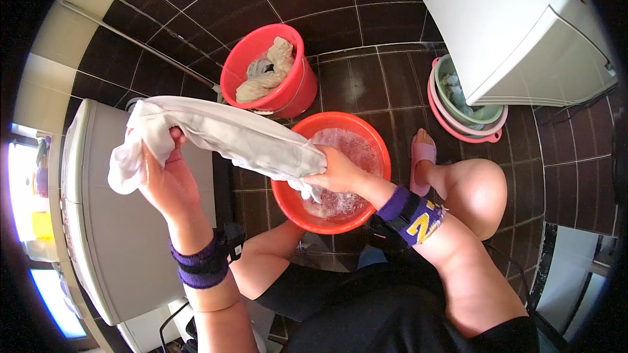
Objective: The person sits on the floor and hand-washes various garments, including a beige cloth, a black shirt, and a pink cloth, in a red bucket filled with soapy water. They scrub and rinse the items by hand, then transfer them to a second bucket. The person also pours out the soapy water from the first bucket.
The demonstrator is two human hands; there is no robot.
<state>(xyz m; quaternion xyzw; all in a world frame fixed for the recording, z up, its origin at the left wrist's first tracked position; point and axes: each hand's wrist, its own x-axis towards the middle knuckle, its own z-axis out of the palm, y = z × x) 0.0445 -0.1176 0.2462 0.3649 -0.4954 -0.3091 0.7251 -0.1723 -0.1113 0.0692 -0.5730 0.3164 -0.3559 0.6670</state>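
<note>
I see left hand (169, 180) and right hand (340, 170) gripping white cloth (229, 134). Orange basin (383, 157): foamy water (347, 145); red bucket (303, 91): beige fabric (265, 82).

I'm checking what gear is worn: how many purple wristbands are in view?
2: the left wristband around the left forearm, and the right wristband around the right forearm. No others show.

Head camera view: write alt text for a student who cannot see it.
A person's left hand and right hand hold a long white cloth between them, its right end above an orange-red basin of sudsy water. A red bucket behind holds bunched fabric; nested basins sit at upper right.
</note>
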